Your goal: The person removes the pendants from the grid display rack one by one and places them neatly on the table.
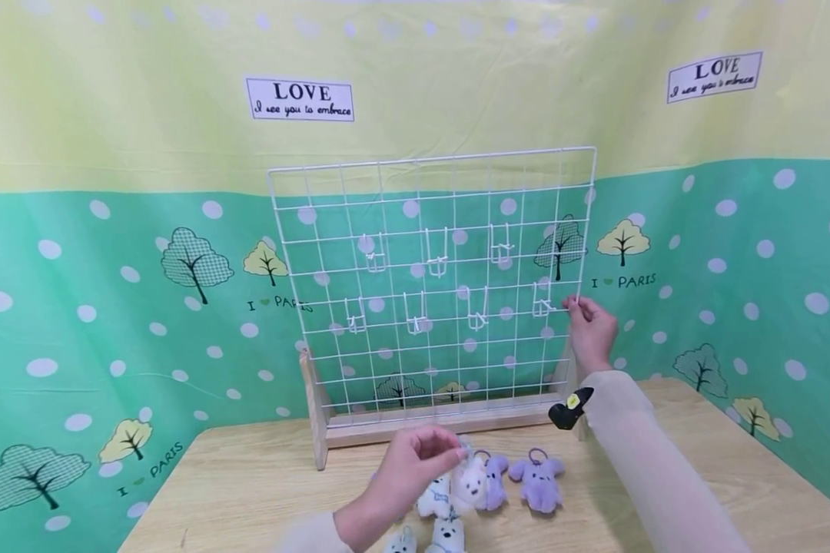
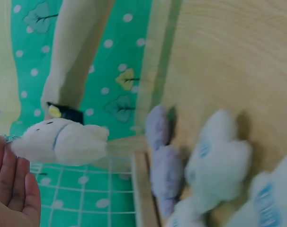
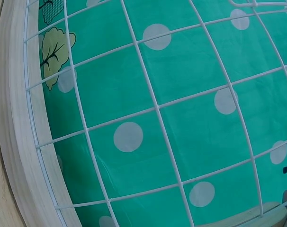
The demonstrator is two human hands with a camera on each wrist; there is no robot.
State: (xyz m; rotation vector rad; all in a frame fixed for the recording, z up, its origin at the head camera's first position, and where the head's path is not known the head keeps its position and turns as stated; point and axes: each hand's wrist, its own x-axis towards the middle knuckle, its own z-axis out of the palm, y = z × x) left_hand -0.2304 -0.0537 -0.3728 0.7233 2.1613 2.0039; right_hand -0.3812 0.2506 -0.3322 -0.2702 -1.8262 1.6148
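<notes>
My left hand (image 1: 401, 472) pinches a small white plush keychain (image 2: 63, 142) by the loop at its head, and the plush hangs above the table in front of the rack. With thumb and fingers, my right hand (image 1: 592, 330) holds the right edge of a white wire grid rack (image 1: 432, 159). Only a bit of that hand shows at the right border of the right wrist view. Several white wire hooks (image 1: 501, 252) hang on the grid in two rows, with no plush on them. A wooden base (image 1: 449, 421) carries the grid upright.
On the wooden table (image 1: 249, 476) lie purple plush keychains (image 1: 542, 484) and white ones (image 1: 446, 535), close in front of the rack. Behind it hangs a green and yellow curtain (image 1: 111, 322) with printed dots and trees. A black strap device (image 1: 570, 408) sits at the right wrist.
</notes>
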